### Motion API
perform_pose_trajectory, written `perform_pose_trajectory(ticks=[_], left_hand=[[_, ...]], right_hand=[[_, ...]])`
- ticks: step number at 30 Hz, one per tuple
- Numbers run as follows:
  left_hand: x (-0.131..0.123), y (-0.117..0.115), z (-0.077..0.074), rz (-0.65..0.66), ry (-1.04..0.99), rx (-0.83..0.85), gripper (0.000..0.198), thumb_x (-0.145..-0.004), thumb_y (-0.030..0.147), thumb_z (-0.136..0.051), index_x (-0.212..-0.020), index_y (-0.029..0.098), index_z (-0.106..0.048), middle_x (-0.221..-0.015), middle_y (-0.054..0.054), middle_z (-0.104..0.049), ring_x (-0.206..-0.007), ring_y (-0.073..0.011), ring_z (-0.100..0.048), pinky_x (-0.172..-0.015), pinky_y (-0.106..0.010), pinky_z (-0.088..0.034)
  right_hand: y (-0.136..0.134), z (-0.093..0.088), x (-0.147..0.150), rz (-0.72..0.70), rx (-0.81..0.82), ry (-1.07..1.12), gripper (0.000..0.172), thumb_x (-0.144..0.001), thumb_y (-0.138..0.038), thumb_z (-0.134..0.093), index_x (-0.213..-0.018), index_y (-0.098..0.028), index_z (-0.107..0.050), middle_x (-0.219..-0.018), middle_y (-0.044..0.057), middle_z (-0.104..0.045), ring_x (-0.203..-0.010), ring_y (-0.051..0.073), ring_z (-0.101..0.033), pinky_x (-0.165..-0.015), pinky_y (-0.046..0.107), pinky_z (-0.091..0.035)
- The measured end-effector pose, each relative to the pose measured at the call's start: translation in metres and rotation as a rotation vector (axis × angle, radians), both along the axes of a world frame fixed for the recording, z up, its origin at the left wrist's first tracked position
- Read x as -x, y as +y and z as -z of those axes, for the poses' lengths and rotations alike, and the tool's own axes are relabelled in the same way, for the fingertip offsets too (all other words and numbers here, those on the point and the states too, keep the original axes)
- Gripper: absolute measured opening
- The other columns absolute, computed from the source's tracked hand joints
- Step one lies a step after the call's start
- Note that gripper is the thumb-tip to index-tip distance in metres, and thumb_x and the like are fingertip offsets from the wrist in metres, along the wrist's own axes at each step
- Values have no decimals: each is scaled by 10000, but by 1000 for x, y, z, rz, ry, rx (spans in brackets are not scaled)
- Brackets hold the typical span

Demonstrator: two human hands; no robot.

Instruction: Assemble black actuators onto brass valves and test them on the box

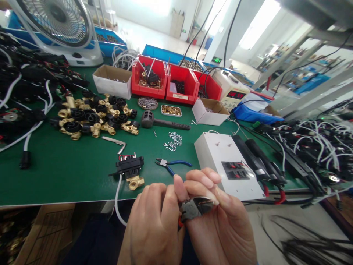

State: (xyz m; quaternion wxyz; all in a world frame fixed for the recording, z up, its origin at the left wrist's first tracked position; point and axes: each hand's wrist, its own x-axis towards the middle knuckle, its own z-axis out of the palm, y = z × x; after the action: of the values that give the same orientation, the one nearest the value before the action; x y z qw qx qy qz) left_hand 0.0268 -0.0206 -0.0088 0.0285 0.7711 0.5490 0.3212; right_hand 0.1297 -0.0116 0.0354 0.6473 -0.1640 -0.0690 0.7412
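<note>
My left hand (154, 224) is wrapped round a pair of cutting pliers (191, 209), whose grey jaws point right and whose orange handle shows only in part. Beside the jaws, my right hand (226, 221) is closed in a pinch; a small pale piece shows at its fingertips, too blurred to name. A black module with a brass fitting (136, 183) lies on the green table just beyond my left hand. Its white cable (118, 200) loops over the table edge and disappears behind that hand. Blue-handled cutters (168, 163) lie beyond my hands.
Metal clips (173, 141), a black mallet (165, 123) and brass valve fittings (96, 117) lie on the table (82, 173). Red bins (150, 79) stand at the back. A white switch box (217, 158) is at right, near black cylindrical tools (255, 162). A fan (60, 29) stands back left.
</note>
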Motion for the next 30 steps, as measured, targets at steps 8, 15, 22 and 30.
perform_pose_trajectory(ticks=[8, 15, 22, 30], left_hand=[[4, 2, -3, 50, 49, 27, 272, -807, 83, -465, -1064, 170, -465, -852, -48, -561, -712, -221, -572, -578, -338, -498], [13, 6, -5, 118, 120, 2, 272, -790, 108, -509, -1049, 181, -466, -803, -29, -577, -662, -209, -604, -535, -318, -514], [16, 8, -1, 155, 105, -30, 247, -803, 104, -473, -1036, 190, -475, -773, -11, -614, -616, -205, -626, -500, -321, -516], [16, 13, -2, 156, 84, -86, 222, -849, 94, -399, -1024, 187, -498, -739, -15, -632, -611, -198, -630, -515, -306, -499]], right_hand=[[-1, 1, 0, 5, -34, -4, 145, -818, -123, -662, -932, -184, -596, -871, -47, -578, -793, 18, -633, -1120, 301, -430], [0, 2, 0, 27, -43, -28, 133, -825, -111, -652, -933, -174, -605, -879, -41, -586, -796, 24, -634, -1124, 317, -435], [1, 3, 1, 38, -67, -29, 116, -832, -99, -633, -930, -160, -613, -874, -35, -591, -777, 18, -637, -1114, 321, -442], [2, 2, 0, 62, -53, -72, 125, -816, -98, -645, -923, -157, -618, -873, -36, -590, -785, 24, -634, -1103, 324, -460]])
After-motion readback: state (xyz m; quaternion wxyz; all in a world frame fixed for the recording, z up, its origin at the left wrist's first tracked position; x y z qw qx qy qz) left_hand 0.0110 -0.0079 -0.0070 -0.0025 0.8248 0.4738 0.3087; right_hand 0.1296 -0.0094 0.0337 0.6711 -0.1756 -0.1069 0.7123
